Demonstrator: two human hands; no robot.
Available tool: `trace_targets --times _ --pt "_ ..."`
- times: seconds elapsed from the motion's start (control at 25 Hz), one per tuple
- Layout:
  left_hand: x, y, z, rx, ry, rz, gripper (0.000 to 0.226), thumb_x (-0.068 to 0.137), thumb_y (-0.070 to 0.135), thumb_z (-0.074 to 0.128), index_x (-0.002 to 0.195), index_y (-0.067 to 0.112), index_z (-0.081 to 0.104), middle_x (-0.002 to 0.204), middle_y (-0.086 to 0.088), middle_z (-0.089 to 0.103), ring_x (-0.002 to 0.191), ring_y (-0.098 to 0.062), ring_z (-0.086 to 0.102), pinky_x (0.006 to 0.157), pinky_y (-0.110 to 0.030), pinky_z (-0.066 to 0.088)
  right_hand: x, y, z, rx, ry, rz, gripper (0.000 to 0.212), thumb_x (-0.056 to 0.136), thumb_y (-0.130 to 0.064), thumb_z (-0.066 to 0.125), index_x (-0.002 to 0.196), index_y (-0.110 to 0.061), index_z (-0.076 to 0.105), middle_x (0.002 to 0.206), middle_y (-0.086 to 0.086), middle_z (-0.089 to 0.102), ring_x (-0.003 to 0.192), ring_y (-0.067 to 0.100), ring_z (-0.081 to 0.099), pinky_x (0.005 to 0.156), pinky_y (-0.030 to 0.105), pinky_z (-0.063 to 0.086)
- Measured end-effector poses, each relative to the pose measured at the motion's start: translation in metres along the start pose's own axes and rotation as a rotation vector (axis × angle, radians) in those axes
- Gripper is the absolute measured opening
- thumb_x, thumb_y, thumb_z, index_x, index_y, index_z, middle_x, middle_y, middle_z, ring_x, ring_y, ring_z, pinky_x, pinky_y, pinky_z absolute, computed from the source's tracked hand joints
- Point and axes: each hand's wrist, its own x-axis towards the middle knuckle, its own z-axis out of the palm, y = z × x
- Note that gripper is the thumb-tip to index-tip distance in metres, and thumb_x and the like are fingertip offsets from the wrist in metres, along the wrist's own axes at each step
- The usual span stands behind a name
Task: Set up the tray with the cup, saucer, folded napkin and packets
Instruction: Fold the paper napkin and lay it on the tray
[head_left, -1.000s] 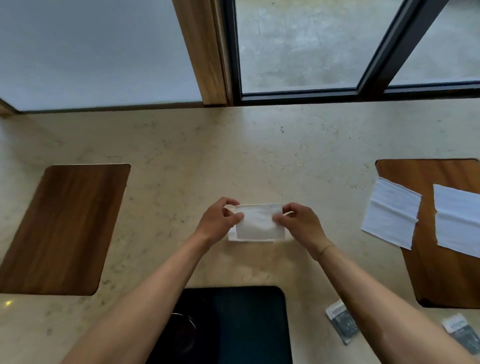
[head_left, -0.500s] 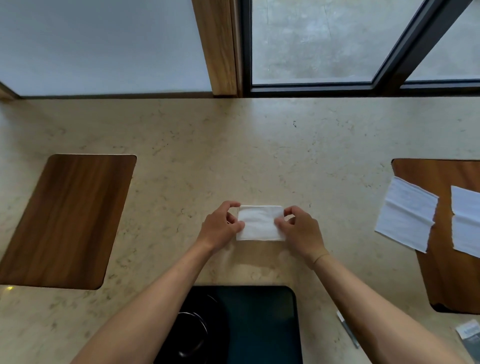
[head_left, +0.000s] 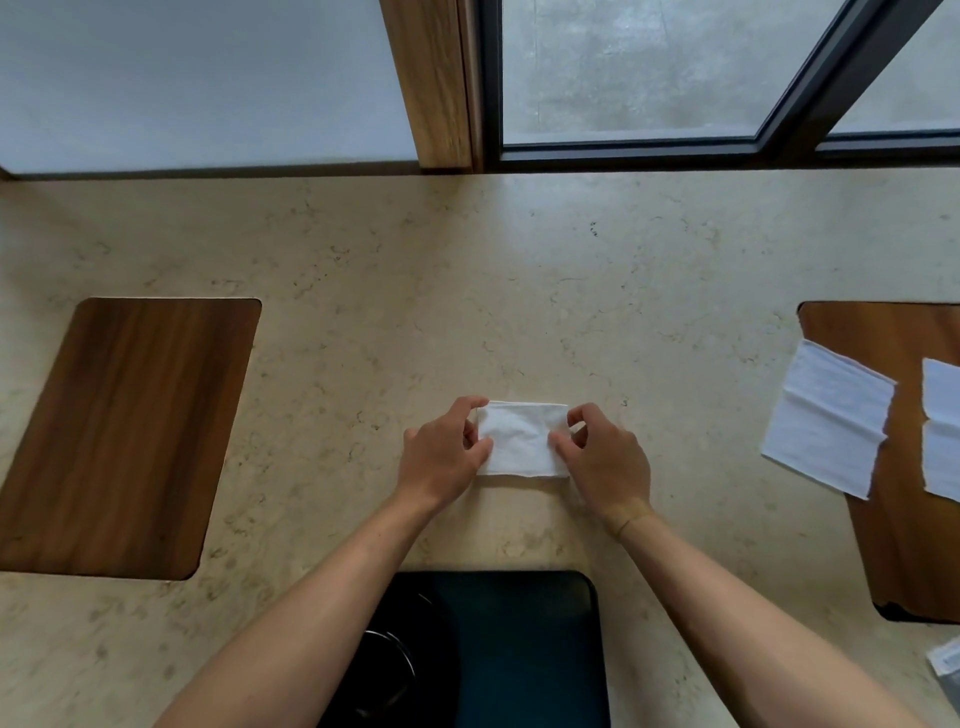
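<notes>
Fingers (head_left: 475, 415) of both hands pinch the napkin's (head_left: 519, 439) ends on the tabletop (head_left: 519, 291). Dark tray (head_left: 524, 644) sits nearer; spare napkins (head_left: 826, 418) lie right.

Both forearms showing bare, no sleeves reaching into view. Left hand (head_left: 441, 457) wearing no ring, no watch. Right hand (head_left: 605, 462) also showing ringless; thin band or thread circling right wrist (head_left: 631, 519), colour unclear.

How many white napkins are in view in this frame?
3. One folded napkin lies mid-counter, pinched by the left hand and right hand. Two unfolded napkins lie on the right wooden board; the farther one is cut off by the frame.
</notes>
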Motion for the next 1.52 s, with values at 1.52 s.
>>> trace_targets --times 1.52 --pt "-0.005 0.033 -0.011 0.049 0.123 0.237 0.038 0.082 0.034 0.072 0.118 0.027 0.063 0.096 0.009 0.065 0.082 -0.011 0.062 0.084 -0.045 0.05 -0.033 0.01 -0.056 -0.177 0.149 -0.062 0.043 0.085 -0.052 0.061 0.122 -0.033 0.052 0.112 -0.005 0.061 0.11 0.021 0.05 0.087 0.039 0.041"
